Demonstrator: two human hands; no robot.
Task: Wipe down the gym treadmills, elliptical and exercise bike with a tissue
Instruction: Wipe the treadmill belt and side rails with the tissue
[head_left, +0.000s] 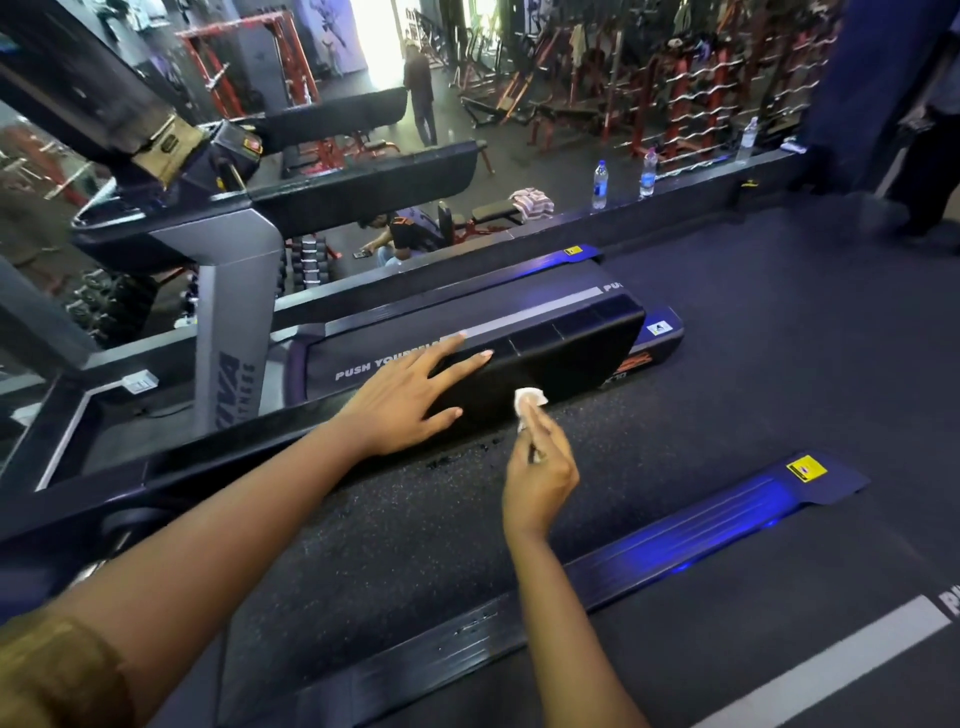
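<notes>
A golden-brown sleeve (57, 670) at 7 o'clock lay nearest the lens, and the bare left forearm ran up from it toward centre. The treadmill (395, 525) filled the lower frame, its speckled belt ending at a black motor hood (571, 353) just past centre toward 1 o'clock. The left hand (400, 400) rested flat on the hood's near-left corner, fingers straight and spread, gripping nothing. The right hand (537, 478), at 5 o'clock from centre, had its fingers curled and pinched a tissue (529, 400) at their tips; the tissue met the hood's lower edge, at 3 o'clock from the left hand. The tissue appeared light, soft and easily torn, likely to bunch or shred on the belt's grainy surface; it was best held wadded between thumb and fingertips, with pressure applied through the pad of the wad. The hood looked smooth, rigid and matt, so it should have wiped cleanly. A blue-lit side rail (717, 519) ran at 4 o'clock, and a grey upright (236, 322) stood at 9 o'clock. Dark rubber flooring (779, 338) extended toward 3 o'clock. A ledge (701, 189) at 1 o'clock carried water bottles (600, 184), with a folded towel (531, 201) just beyond its far edge. Red weight racks occupied the room beyond, at 12 o'clock.
</notes>
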